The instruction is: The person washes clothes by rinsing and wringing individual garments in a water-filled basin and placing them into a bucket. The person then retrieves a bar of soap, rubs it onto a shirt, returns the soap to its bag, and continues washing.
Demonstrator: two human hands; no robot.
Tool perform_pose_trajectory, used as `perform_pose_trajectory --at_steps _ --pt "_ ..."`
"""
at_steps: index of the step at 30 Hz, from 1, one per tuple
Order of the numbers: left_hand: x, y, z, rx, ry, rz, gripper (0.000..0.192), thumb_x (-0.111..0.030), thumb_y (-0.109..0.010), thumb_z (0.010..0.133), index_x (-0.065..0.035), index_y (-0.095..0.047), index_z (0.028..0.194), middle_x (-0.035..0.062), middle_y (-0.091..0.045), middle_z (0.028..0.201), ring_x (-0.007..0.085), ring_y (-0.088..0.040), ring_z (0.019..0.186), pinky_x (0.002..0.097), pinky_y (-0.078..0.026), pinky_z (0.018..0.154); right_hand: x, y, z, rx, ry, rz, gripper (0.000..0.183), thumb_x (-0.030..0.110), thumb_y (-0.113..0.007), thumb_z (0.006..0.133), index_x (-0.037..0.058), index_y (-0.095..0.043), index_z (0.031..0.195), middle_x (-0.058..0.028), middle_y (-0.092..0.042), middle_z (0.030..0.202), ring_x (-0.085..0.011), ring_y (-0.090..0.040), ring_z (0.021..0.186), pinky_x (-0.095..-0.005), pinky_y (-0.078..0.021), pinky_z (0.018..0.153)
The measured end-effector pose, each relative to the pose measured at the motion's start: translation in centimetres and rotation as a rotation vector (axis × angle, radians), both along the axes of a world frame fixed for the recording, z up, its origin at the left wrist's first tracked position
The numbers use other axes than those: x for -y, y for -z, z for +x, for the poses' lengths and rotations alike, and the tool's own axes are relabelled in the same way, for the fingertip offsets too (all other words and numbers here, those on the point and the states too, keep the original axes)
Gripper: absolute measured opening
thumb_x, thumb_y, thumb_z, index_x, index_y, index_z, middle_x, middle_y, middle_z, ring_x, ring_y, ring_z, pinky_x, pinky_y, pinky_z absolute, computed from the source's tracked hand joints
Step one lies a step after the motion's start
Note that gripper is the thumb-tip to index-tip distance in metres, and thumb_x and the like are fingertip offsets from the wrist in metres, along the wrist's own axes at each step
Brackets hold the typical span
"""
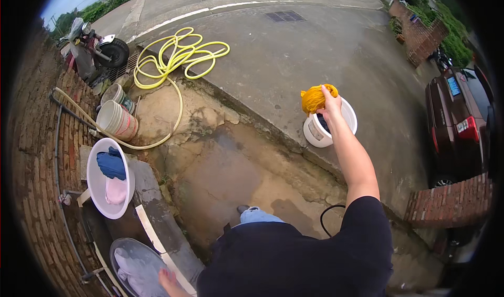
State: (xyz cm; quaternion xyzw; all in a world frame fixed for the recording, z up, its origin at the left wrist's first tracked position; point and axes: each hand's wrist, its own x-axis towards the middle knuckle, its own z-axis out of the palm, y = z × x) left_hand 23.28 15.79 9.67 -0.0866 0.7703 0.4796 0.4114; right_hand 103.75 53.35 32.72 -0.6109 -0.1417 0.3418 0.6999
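Observation:
My right hand (330,102) grips a bunched yellow cloth (315,99) above a white plastic bucket (348,118). Dark fabric (323,122) shows inside the bucket, which stands on the raised concrete. At the lower left, my left hand (170,280) is at the rim of a metal basin (114,253), fingers apart, and seems to hold nothing. Pale wet cloth (132,271) lies in cloudy water in that basin. Beyond it, a white plastic basin (94,190) holds a dark blue cloth (112,164) and a pale pink cloth (115,190).
A yellow hose (173,61) lies coiled by a concrete step (252,118). Two used buckets (117,120) stand by the brick wall (37,171), with a motorcycle (94,47) beyond. A dark car (451,120) is parked right, near a low brick wall (451,200). The ground (220,171) looks wet.

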Motion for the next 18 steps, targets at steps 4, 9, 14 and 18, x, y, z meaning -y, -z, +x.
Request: perform_pose_trajectory --at_steps 4,9,14,18 --pt "0.8 -4.7 1.5 -0.161 -0.081 -0.036 0.047 -0.029 -0.061 0.08 -0.0095 -0.046 0.12 0.0113 -0.04 0.129 0.0246 -0.033 0.122 0.0424 -0.039 0.091 -3.1 2.2 5.1 -0.023 0.095 -0.289 0.087 0.033 -0.079 0.063 0.003 -0.031 0.129 -0.019 -0.027 0.136 -0.0393 -0.031 0.124 -0.063 -0.0393 0.086" --pt "2.7 -6.6 2.9 -0.149 -0.269 0.083 0.025 -0.02 -0.061 0.079 -0.0107 -0.056 0.101 0.0037 -0.049 0.107 0.0183 -0.042 0.105 0.0401 -0.045 0.081 -7.8 10.9 -1.2 0.095 -0.649 -0.471 0.058 0.033 -0.063 0.08 0.006 -0.042 0.126 -0.0155 -0.048 0.122 -0.0256 -0.052 0.106 -0.0381 -0.0497 0.079" --pt "5.3 -4.9 2.0 -0.174 -0.364 -0.025 0.028 -0.019 -0.065 0.078 -0.0077 -0.059 0.102 0.0071 -0.056 0.11 0.0179 -0.049 0.107 0.0372 -0.046 0.079 -4.2 10.3 -29.8 0.468 -1.506 -0.625 0.028 0.019 -0.059 0.084 0.0028 -0.052 0.106 -0.0072 -0.061 0.087 -0.0152 -0.06 0.075 -0.0271 -0.0501 0.06" --pt "10.6 0.4 -1.6 -0.394 -0.317 -0.175 0.037 -0.018 -0.067 0.075 -0.0028 -0.058 0.108 0.0159 -0.055 0.113 0.023 -0.051 0.106 0.0318 -0.044 0.084 2.4 10.7 -51.2 0.745 -2.087 -0.34 0.032 0.014 -0.062 0.081 -0.0015 -0.054 0.108 -0.0076 -0.062 0.09 -0.015 -0.059 0.08 -0.0266 -0.0479 0.071"
